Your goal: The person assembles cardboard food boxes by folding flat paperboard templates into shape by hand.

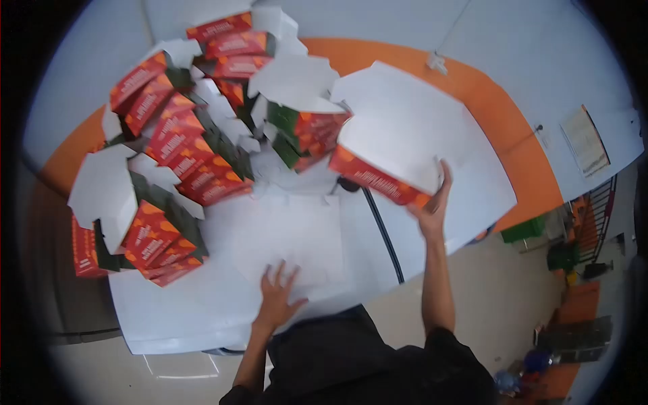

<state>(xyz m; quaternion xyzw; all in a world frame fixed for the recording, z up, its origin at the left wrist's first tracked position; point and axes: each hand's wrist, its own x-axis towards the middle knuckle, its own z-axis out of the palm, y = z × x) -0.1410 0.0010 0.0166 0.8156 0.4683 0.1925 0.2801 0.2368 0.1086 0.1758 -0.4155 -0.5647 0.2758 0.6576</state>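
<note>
My right hand [434,202] grips the near right corner of a red box with a white open lid [405,128], tilted over the right part of the table. My left hand [278,291] has its fingers spread on the near edge of a flat white sheet of cardboard [290,233] in front of me. Left of the sheet stand stacks of nested red and green boxes [158,233] with white flaps. Another nested group [307,131] sits just left of the held box.
The white table [162,317] has a curved near edge. A black cable [383,233] runs across it to the right of the sheet. An orange band [499,101] lies along the far side. A paper [586,140] hangs at the far right.
</note>
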